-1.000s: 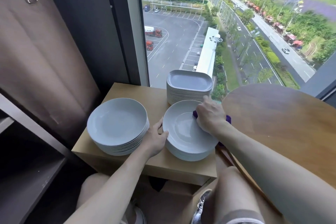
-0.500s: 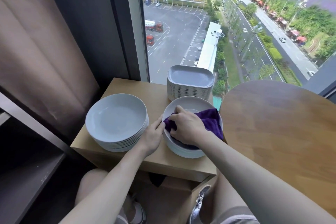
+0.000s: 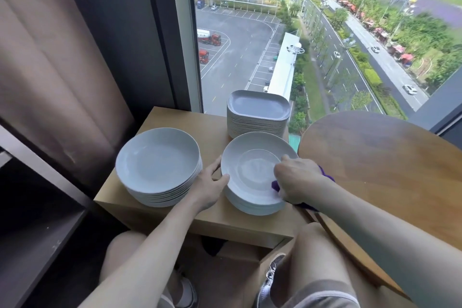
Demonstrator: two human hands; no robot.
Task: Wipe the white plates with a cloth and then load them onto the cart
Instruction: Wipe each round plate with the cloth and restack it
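Note:
Two stacks of round white plates stand on a small wooden table (image 3: 165, 117). The top plate of the right stack (image 3: 247, 167) has my left hand (image 3: 208, 186) holding its left rim, thumb on the edge. My right hand (image 3: 298, 179) grips a purple cloth (image 3: 276, 185) and presses it on the plate's right side; most of the cloth is hidden under the hand. The left stack (image 3: 157, 165) is untouched. A stack of square white plates (image 3: 258, 112) stands behind, by the window.
A round wooden table (image 3: 390, 165) sits close on the right. A dark shelf unit (image 3: 32, 232) stands at the left, with a brown curtain (image 3: 50, 70) above it. A floor-length window lies straight ahead. My knees are below the small table.
My right hand has swept the cloth from the plate's middle to its right side, uncovering the plate's centre. My left hand has stayed on the left rim.

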